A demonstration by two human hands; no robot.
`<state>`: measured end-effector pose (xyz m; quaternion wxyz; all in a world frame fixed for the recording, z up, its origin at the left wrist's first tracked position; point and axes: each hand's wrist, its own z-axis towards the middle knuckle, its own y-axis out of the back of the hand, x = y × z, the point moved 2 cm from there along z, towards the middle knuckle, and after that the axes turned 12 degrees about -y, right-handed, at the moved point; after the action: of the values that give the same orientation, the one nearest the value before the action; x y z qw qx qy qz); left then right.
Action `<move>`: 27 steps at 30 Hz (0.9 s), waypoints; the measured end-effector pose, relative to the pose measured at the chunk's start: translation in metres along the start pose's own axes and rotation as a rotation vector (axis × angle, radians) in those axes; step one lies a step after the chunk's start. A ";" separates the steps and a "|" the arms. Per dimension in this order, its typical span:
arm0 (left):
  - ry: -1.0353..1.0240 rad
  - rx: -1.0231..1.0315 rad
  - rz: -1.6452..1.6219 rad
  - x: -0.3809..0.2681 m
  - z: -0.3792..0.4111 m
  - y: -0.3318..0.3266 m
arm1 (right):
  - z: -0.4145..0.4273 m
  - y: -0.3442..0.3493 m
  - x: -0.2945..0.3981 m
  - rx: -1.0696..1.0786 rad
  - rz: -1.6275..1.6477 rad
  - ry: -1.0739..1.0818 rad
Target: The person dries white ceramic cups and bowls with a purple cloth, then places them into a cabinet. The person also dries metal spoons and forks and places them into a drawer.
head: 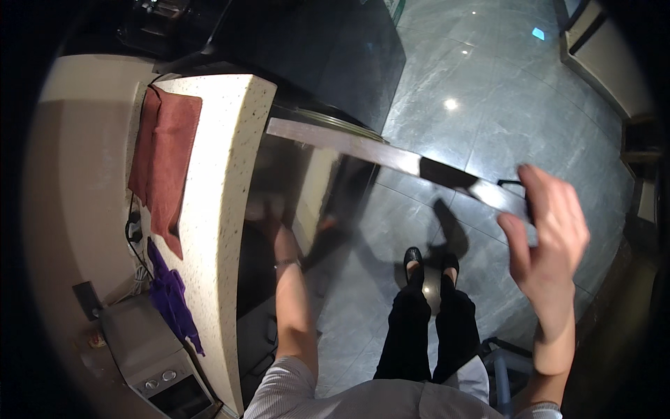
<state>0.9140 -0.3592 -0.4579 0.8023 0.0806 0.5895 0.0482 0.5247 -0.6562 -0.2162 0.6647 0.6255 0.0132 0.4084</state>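
My right hand (pixel 555 230) grips the free end of a cabinet door (pixel 387 157), thumb on the near side and fingers over the far side. The door stands swung out from under the counter, its silver top edge facing up. A small dark handle (pixel 509 182) juts from the door beside my fingers. My left hand (pixel 271 222) reaches below the countertop into the dark cabinet space (pixel 261 262). Shadow and blur hide its fingers, so I cannot tell whether it holds anything. A bracelet (pixel 288 263) circles the left wrist.
A speckled stone countertop (pixel 214 209) runs along the left, with a brown-red cloth (pixel 167 157) and a purple cloth (pixel 170 293) on it. A microwave oven (pixel 157 361) stands at lower left. Beyond the door is a large black appliance or cabinet (pixel 314 57). Grey tiles (pixel 502 115) cover the floor.
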 end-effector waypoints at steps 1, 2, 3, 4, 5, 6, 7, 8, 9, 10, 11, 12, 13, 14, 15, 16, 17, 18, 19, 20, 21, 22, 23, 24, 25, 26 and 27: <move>-0.178 0.168 0.328 0.017 0.015 0.004 | 0.001 -0.006 -0.003 0.014 0.043 -0.013; -0.408 0.274 0.747 0.031 0.029 0.008 | 0.001 -0.009 -0.005 0.008 0.035 0.012; -0.647 0.304 1.064 0.045 0.044 0.007 | 0.001 -0.007 -0.006 -0.002 0.014 0.024; -0.675 0.279 1.092 0.056 0.054 0.007 | 0.000 -0.008 -0.006 0.038 -0.038 -0.006; -0.680 0.287 1.119 0.070 0.061 0.004 | -0.002 -0.010 -0.008 0.081 -0.066 -0.047; -0.520 0.238 1.002 0.080 0.072 0.010 | -0.003 -0.011 -0.010 0.095 -0.092 -0.048; -0.265 0.154 0.733 0.092 0.081 0.008 | -0.005 -0.010 -0.009 0.107 -0.129 -0.058; -0.023 0.006 0.443 0.104 0.089 0.008 | -0.005 -0.008 -0.007 0.142 -0.141 -0.065; 0.124 -0.072 0.305 0.113 0.094 0.001 | -0.005 -0.006 -0.004 0.174 -0.161 -0.083; 0.162 -0.066 0.288 0.119 0.098 -0.007 | -0.005 -0.005 -0.003 0.186 -0.175 -0.125; 0.210 -0.072 0.258 0.124 0.102 -0.013 | -0.006 -0.004 -0.001 0.174 -0.198 -0.154; 0.247 -0.074 0.257 0.128 0.105 -0.012 | -0.008 -0.005 0.001 0.169 -0.215 -0.175; 0.267 -0.074 0.257 0.130 0.107 -0.012 | -0.009 -0.005 0.002 0.162 -0.233 -0.196; 0.287 -0.068 0.254 0.131 0.109 -0.013 | -0.009 -0.005 -0.001 0.160 -0.246 -0.166; 0.310 -0.055 0.262 0.134 0.110 -0.016 | -0.009 -0.005 -0.001 0.160 -0.241 -0.159; 0.327 -0.039 0.272 0.134 0.109 -0.020 | -0.008 -0.006 -0.001 0.157 -0.236 -0.152; 0.344 -0.019 0.276 0.134 0.109 -0.024 | -0.007 -0.005 -0.001 0.154 -0.231 -0.147; 0.361 -0.018 0.290 0.132 0.106 -0.016 | -0.006 -0.007 -0.001 0.155 -0.212 -0.121; 0.374 -0.017 0.305 0.130 0.103 -0.010 | -0.005 -0.010 -0.001 0.155 -0.193 -0.096; 0.388 -0.011 0.321 0.125 0.102 -0.003 | -0.004 -0.012 -0.002 0.155 -0.172 -0.070; 0.407 0.011 0.331 0.125 0.097 -0.005 | -0.003 -0.011 -0.002 0.193 -0.158 -0.096; 0.422 0.031 0.341 0.121 0.094 -0.006 | -0.002 -0.012 -0.001 0.156 -0.150 -0.073; 0.435 0.053 0.356 0.115 0.089 -0.006 | -0.001 -0.013 -0.001 0.118 -0.140 -0.050; 0.452 0.080 0.372 0.110 0.082 -0.006 | -0.002 -0.012 0.000 0.120 -0.148 -0.059; 0.466 0.110 0.384 0.104 0.073 -0.005 | -0.002 -0.009 0.002 0.112 -0.131 -0.070; 0.481 0.152 0.405 0.097 0.064 -0.005 | 0.000 -0.008 0.005 0.098 -0.132 -0.066; 0.492 0.206 0.438 0.090 0.050 -0.003 | 0.002 -0.005 0.008 0.085 -0.137 -0.072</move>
<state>0.9882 -0.3499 -0.5280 0.5943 0.2720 0.7357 0.1775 0.5338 -0.6529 -0.2162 0.6640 0.6650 0.0496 0.3383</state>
